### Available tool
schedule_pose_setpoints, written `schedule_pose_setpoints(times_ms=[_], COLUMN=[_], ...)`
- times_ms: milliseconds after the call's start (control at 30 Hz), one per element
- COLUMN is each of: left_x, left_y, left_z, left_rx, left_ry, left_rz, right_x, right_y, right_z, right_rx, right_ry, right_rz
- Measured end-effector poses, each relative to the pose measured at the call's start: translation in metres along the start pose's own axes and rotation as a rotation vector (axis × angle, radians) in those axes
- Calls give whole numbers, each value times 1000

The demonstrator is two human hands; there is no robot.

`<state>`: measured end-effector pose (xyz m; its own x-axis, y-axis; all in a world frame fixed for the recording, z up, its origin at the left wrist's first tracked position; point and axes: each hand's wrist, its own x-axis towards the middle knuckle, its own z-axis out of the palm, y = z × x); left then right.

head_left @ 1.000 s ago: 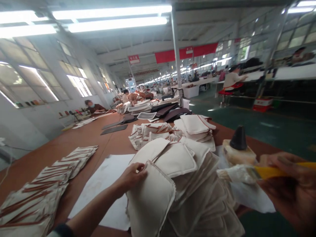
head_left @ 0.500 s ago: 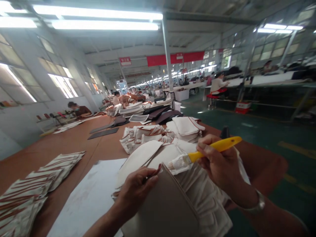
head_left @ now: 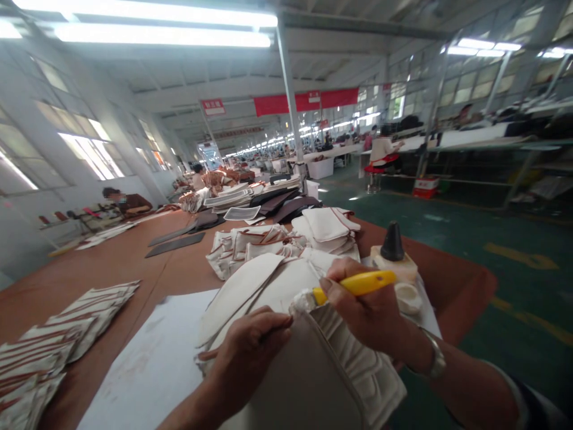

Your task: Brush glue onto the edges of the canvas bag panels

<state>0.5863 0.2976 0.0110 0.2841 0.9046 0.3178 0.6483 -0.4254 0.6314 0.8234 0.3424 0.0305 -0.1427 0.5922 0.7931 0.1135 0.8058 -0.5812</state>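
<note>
My right hand (head_left: 364, 304) grips a paintbrush (head_left: 358, 284) by its yellow handle. Its whitish, coated bristles meet the top corner of a grey-beige flat panel (head_left: 299, 370) with a piped edge. Pinched at that same corner is my left hand (head_left: 250, 346), fingers closed on the panel's edge. Under and behind the panel lie cream fabric pieces (head_left: 250, 292), stacked and overlapping. More gathered cream pieces (head_left: 376, 376) spread out below my right wrist.
A white sheet (head_left: 152, 352) lies left of the panel on the brown table (head_left: 165, 272). Striped cream pieces (head_left: 85, 322) rest farther left. A black cone-topped container (head_left: 393, 243) and a small round pot (head_left: 407, 297) stand at right. Co-workers sit in the background.
The brush has moved left and down, its bristles now at the panel's corner beside my left fingers. The view has shifted right, uncovering the black-topped container and pot.
</note>
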Motion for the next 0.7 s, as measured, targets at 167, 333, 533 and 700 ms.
schedule_pose_setpoints(times_ms=[167,333,533,700], left_x=[-3,-6,-13,-16], left_y=[11,19,16,12], left_z=[8,10,6,3], left_rx=[251,627,725,747], left_ry=[151,291,271,271], left_rz=[422,678,758,809], right_x=[6,0,-5,-4], right_y=[4,-8,-23,-26], right_z=[-13,-23,-46,-35], right_rx=[6,222,-5,131], right_ry=[187,54,-63,-80], right_rz=[24,145,153,163])
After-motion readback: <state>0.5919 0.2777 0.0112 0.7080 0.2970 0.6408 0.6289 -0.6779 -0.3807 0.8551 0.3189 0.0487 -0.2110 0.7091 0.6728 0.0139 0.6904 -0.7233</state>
